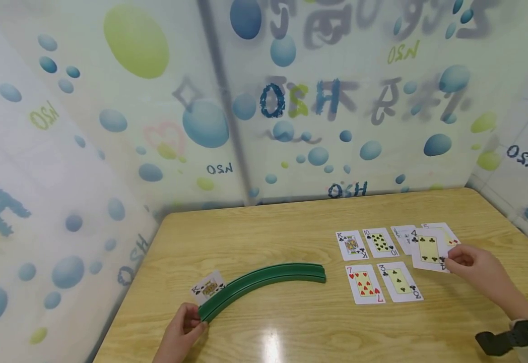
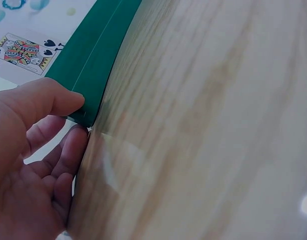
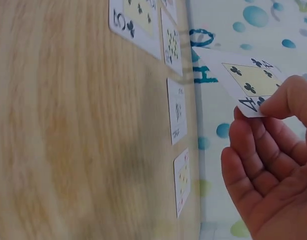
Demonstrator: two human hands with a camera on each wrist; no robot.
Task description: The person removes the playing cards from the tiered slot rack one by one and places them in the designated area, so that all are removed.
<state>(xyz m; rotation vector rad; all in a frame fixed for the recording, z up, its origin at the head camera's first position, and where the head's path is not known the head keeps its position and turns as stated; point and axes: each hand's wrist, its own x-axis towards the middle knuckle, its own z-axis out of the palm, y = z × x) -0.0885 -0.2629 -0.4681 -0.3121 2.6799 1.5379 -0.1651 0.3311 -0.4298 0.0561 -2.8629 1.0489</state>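
Note:
At the left of the table, my left hand pinches the near end of a curved green card holder, thumb on its face and fingers behind. A king of spades stands in the holder near that end; its lower part is hidden. On the right, my right hand pinches the four of clubs by one corner, between thumb and fingers. In the right wrist view this card is raised off the table and tilted. In the head view it overlaps a five and a mostly white card.
Face up beside my right hand lie a king of clubs, a ten of clubs, a seven of hearts and a three of clubs. The wooden table backs onto a wall with painted bubbles.

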